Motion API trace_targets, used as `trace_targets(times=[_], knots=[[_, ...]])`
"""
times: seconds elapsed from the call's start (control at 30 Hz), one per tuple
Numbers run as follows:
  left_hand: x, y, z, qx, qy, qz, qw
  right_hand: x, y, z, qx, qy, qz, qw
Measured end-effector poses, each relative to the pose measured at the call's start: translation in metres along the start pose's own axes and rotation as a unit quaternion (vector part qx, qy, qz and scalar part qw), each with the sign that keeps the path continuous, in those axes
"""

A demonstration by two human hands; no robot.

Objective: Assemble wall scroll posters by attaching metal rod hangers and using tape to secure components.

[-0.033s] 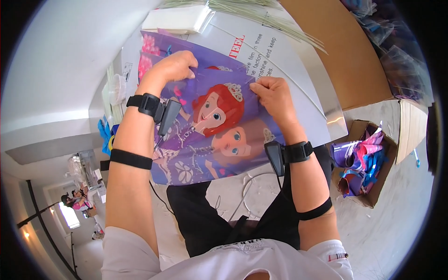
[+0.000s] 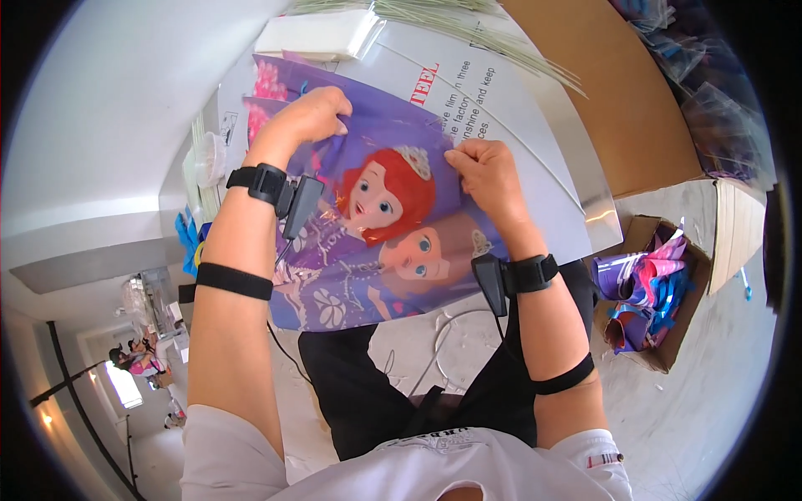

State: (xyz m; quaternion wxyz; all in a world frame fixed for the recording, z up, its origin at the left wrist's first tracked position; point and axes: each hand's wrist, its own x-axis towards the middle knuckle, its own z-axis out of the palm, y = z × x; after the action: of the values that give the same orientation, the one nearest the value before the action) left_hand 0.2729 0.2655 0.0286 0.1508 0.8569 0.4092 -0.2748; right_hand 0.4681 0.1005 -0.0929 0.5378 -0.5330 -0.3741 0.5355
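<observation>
A purple printed sheet (image 2: 393,250), bearing two cartoon figures with tiaras, lies over the near left part of the tabletop (image 2: 543,159) and hides most of its near edge. Its upper left corner shows a second layer beneath, patterned in pink. The right hand (image 2: 486,171) pinches the sheet's right edge between thumb and bent fingers. The left hand (image 2: 313,115) rests over the upper left part, fingers curled; whether they grip, I cannot tell.

Between the sheet's right edge and the tabletop's shiny right edge runs a bare strip of pale covering, crossed slantwise by one thin stick (image 2: 510,142). A bundle of pale green sticks (image 2: 518,52) lies along the far edge, and a white wrapped stack (image 2: 309,35) sits at the far left corner.

The covering carries large red capitals and smaller black lines of print, partly hidden by the sheet. The white shirt (image 2: 368,472) has dark lettering on its chest.

Right of the tabletop stand a large cardboard box (image 2: 610,92) with clear bags and, on the pale floor (image 2: 710,351), a smaller open carton (image 2: 668,351) of rolled coloured pieces. A white wall (image 2: 125,100) rises at left.
</observation>
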Motion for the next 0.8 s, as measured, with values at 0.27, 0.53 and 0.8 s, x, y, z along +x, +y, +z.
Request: trace_targets(times=[0.27,0.53,0.8], knots=[[0.038,-0.022,-0.006,0.251,0.253,-0.008,0.935,-0.012,-0.01,0.01,-0.249,0.018,-0.104,0.963],[0.044,-0.027,0.028,0.172,0.524,0.013,0.834,-0.008,-0.026,-0.049,-0.511,0.254,-0.158,0.806],[-0.055,0.078,0.079,-0.118,0.291,-0.049,0.948,0.02,-0.027,-0.077,-0.387,0.264,-0.169,0.867]])
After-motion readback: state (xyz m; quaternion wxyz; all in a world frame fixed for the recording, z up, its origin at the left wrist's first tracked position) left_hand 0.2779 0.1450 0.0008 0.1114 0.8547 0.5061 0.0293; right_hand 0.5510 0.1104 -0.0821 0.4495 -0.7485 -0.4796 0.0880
